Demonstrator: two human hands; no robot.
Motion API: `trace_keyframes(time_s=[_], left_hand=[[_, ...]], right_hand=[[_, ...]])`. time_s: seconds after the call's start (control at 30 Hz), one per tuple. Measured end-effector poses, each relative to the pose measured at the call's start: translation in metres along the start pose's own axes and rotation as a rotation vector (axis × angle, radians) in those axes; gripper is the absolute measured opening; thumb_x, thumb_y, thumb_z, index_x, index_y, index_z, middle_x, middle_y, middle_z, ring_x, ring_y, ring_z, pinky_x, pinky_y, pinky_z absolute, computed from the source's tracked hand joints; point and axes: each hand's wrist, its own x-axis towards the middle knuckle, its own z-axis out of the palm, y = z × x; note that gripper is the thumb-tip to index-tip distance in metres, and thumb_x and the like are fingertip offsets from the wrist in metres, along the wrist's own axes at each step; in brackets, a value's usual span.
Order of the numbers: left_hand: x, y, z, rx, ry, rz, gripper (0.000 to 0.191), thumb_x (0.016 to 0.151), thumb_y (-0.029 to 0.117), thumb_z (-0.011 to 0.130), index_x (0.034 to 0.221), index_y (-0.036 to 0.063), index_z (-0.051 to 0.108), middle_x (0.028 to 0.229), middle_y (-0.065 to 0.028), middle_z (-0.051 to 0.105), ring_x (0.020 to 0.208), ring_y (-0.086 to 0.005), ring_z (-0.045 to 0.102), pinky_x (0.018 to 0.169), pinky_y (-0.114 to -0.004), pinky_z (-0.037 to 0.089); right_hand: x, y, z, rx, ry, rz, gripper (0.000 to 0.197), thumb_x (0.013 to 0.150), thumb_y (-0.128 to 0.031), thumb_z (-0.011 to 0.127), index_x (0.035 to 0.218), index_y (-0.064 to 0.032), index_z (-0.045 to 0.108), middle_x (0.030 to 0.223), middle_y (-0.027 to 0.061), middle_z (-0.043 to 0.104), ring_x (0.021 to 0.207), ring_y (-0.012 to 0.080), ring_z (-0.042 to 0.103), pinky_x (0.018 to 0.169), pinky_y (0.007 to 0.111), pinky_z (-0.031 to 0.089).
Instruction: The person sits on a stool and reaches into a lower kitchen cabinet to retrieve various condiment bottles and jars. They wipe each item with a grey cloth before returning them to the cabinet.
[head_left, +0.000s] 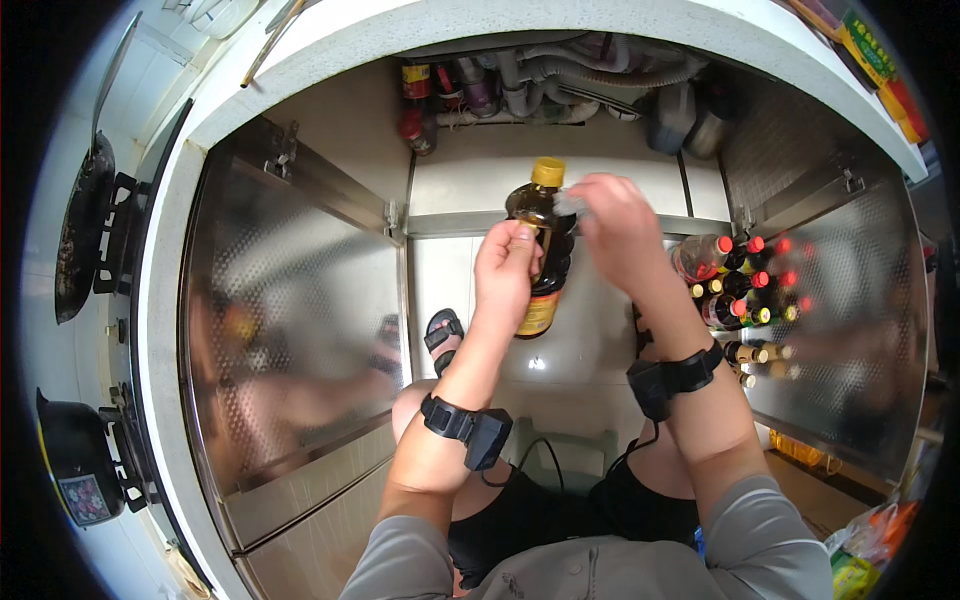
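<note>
A dark plastic bottle with a yellow cap (547, 196) is held up and tilted in front of me, over the threshold of the open cabinet. My left hand (510, 259) grips it around the middle, thumb on its near side. Beside the bottle's shoulder is my right hand (609, 217), somewhat blurred, with a pale crumpled wipe or cloth (568, 203) between its fingers, at the bottle's side. A yellow and red label wraps the bottle's lower end. Both forearms wear black strapped devices.
Steel cabinet doors stand open at left (300, 315) and right (840, 315). Several capped bottles (724, 311) stand on the floor by the right door. Drain pipes (517, 82), jars and containers are at the cabinet's back. A white countertop edge (480, 22) arches above.
</note>
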Motion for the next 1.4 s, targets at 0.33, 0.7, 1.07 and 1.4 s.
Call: trace_keyframes(time_s=[0.33,0.7,1.07,1.4], left_hand=[[-0.011,0.012,-0.002,0.084,-0.211,0.006,0.011,0.091,0.010,0.062,0.092,0.0050,0.053,0.078,0.0012,0.059,0.069,-0.0048,0.052,0.063,-0.021,0.045],[-0.015,0.022,-0.004,0.556,-0.368,-0.129,0.022,0.077,0.015,0.076,0.083,0.0019,0.060,0.071,-0.0018,0.060,0.064,-0.0085,0.053,0.058,-0.025,0.045],[-0.019,0.020,-0.004,0.503,-0.279,-0.072,0.023,0.076,0.015,0.077,0.083,0.0005,0.061,0.072,-0.0032,0.063,0.066,-0.0084,0.057,0.061,-0.025,0.048],[-0.002,0.008,0.009,0.556,0.160,0.017,0.020,0.085,0.016,0.071,0.081,0.0014,0.057,0.073,-0.0022,0.063,0.065,-0.0064,0.054,0.059,-0.024,0.046]], right_hand=[[0.005,-0.003,-0.012,1.031,-0.014,0.519,0.029,0.094,-0.016,0.054,0.119,-0.0018,0.057,0.109,0.0013,0.059,0.097,0.0090,0.054,0.087,0.025,0.043],[0.013,0.001,-0.032,0.832,-0.525,0.480,0.017,0.079,-0.008,0.055,0.085,0.0017,0.068,0.074,0.0028,0.063,0.070,0.0101,0.056,0.065,0.027,0.048],[0.012,0.019,-0.020,1.174,-0.430,0.698,0.028,0.092,-0.017,0.048,0.098,0.0015,0.068,0.096,0.0087,0.068,0.087,0.0177,0.063,0.083,0.030,0.049],[0.002,-0.009,0.012,1.175,-0.217,0.576,0.035,0.099,-0.025,0.045,0.121,0.0001,0.055,0.111,0.0062,0.062,0.102,0.0110,0.055,0.091,0.027,0.042]])
